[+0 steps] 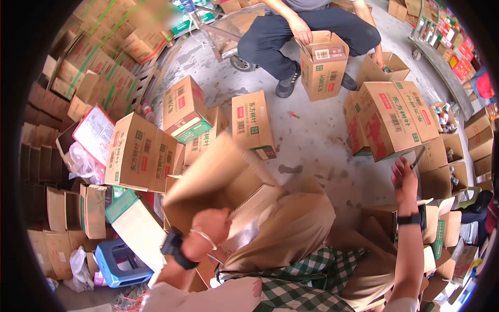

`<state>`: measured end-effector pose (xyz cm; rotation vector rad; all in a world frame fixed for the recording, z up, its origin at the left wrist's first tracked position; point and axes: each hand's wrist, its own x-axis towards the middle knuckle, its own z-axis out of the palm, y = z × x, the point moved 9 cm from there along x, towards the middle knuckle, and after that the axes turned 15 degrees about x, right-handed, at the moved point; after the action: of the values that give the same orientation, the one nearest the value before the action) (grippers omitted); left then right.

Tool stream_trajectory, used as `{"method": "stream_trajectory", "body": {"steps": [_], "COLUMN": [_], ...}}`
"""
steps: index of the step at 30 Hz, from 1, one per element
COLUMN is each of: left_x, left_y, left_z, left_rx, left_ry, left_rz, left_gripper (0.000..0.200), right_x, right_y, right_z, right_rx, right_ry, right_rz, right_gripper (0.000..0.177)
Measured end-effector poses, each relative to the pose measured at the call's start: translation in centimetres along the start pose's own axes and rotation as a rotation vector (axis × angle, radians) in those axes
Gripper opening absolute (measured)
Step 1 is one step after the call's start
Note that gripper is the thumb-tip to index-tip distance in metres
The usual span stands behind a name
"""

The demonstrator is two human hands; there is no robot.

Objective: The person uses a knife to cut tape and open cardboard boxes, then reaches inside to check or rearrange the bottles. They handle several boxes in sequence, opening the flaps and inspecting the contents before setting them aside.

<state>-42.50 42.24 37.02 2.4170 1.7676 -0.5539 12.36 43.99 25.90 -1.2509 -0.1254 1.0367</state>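
Note:
My left hand is closed on the edge of an open brown cardboard box, which leans by my left knee and is partly blurred. Its open side faces me, and the inside that shows is bare cardboard. Out to the right, my right hand is raised, its fingers closed round a thin dark stick-like tool whose kind I cannot make out. Just beyond that hand stand closed printed cartons. Another carton stands on the floor ahead of the open box.
Opposite me a crouching person holds an upright carton. More cartons stand at the left, near a blue plastic crate. Open boxes with bottles line the right. A flat trolley stands behind them.

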Motion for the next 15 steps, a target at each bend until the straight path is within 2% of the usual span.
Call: {"method": "stream_trajectory", "body": {"steps": [2,3,6,8,9,11,12,15], "left_x": [0.0,1.4,7.8,13.2,16.4,20.6,23.3,29.7], "left_y": [-1.2,-3.3,-9.6,-13.3,-14.4,-17.3,-18.4,-21.8], "left_z": [-8.5,-11.3,-18.4,-21.1,-21.7,-22.5,-21.6,-18.1], "left_rx": [0.129,0.162,0.219,0.258,0.265,0.244,0.240,0.100], "left_ry": [0.267,0.297,0.720,0.787,0.805,1.077,1.087,1.063], "left_rz": [0.039,-0.012,-0.063,-0.208,-0.195,-0.293,-0.290,-0.420], "left_gripper": [0.012,0.019,0.026,0.026,0.026,0.022,0.022,0.023], "right_x": [-5.5,-8.3,-12.6,-13.7,-13.9,-14.4,-14.2,-12.4], "right_y": [-1.9,-2.7,-2.8,-1.8,-1.3,-3.2,-3.9,-3.7], "right_z": [1.3,1.8,0.3,-2.0,-2.8,-2.0,-1.8,-2.0], "right_rx": [-0.018,-0.011,0.037,0.046,0.033,0.060,0.033,-0.018], "right_ry": [-0.073,-0.075,-0.082,-0.037,0.009,-0.011,-0.003,0.073], "right_rz": [-0.024,-0.038,-0.115,-0.078,-0.028,-0.140,-0.216,-0.181], "right_gripper": [0.033,0.034,0.035,0.035,0.035,0.033,0.032,0.032]}}
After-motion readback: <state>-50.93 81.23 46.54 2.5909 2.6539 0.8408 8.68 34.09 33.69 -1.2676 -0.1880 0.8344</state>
